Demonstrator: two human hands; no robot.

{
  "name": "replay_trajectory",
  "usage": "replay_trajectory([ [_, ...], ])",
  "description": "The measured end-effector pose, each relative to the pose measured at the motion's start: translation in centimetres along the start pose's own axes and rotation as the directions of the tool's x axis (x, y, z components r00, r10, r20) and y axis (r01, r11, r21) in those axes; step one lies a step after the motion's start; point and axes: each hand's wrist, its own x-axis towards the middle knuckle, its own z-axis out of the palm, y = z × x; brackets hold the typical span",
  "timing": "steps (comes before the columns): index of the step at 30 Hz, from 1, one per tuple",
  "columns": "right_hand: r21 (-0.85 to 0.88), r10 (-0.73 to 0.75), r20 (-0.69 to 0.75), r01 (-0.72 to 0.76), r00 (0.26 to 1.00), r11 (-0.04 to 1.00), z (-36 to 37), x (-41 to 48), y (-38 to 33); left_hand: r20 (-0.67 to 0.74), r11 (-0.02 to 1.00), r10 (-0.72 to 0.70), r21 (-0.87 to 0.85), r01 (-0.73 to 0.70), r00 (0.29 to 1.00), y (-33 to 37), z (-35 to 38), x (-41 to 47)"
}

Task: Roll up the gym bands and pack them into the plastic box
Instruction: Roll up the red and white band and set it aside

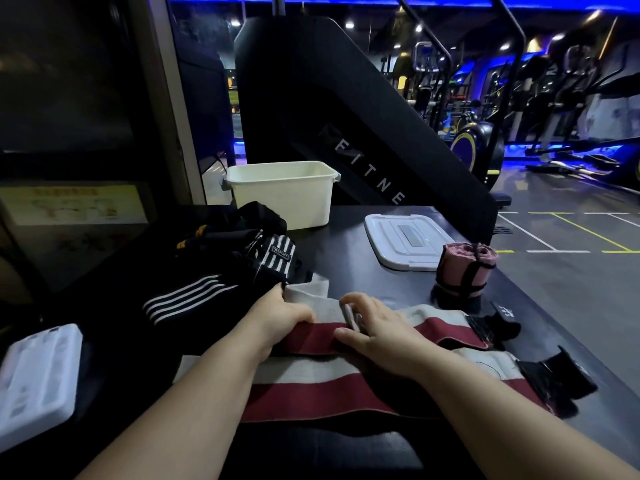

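Note:
Two red-and-white bands lie flat on the dark table; the far one [440, 325] is under both my hands and the near one [311, 386] lies in front of me. My left hand [280, 315] grips the far band's left end. My right hand [372, 329] pinches the folded start of that band between curled fingers and thumb. A rolled pink band [464, 271] tied with a black strap stands upright to the right. The open white plastic box [282, 192] stands at the back of the table, with no contents in view.
The box's white lid [403, 240] lies flat right of the box. A heap of black bands with white stripes [242, 258] sits to the left. A white plastic tray [34, 382] lies at the near left edge. Gym machines stand behind.

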Motion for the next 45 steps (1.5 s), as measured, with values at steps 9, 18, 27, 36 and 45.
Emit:
replay_trajectory([
  [9, -0.064, -0.022, -0.026, 0.021, 0.999, 0.998, 0.4, -0.2, -0.2, 0.145, 0.908, -0.087, -0.395, 0.138, 0.986, 0.2, -0.1, -0.6],
  [18, -0.103, -0.018, 0.013, 0.020, 1.000, 0.994, 0.0, -0.6, -0.6, 0.177, 0.925, -0.075, -0.356, 0.135, 0.981, 0.8, -1.7, -1.0],
  [27, -0.171, -0.008, 0.027, 0.013, 1.000, 0.985, 0.4, -0.4, -0.4, -0.162, 0.982, 0.003, 0.187, 0.027, 0.987, -0.3, -4.1, -1.8],
  [36, -0.227, -0.008, 0.054, 0.020, 0.999, 0.974, 0.3, -0.5, -0.7, -0.297, 0.810, 0.108, 0.579, 0.089, 0.949, -2.4, -5.2, -2.3],
  [45, -0.286, 0.013, 0.064, 0.006, 0.998, 0.958, 0.5, -0.5, -1.0, -0.157, 0.377, 0.464, 0.926, -0.034, 0.872, -1.5, -3.1, -3.6],
])
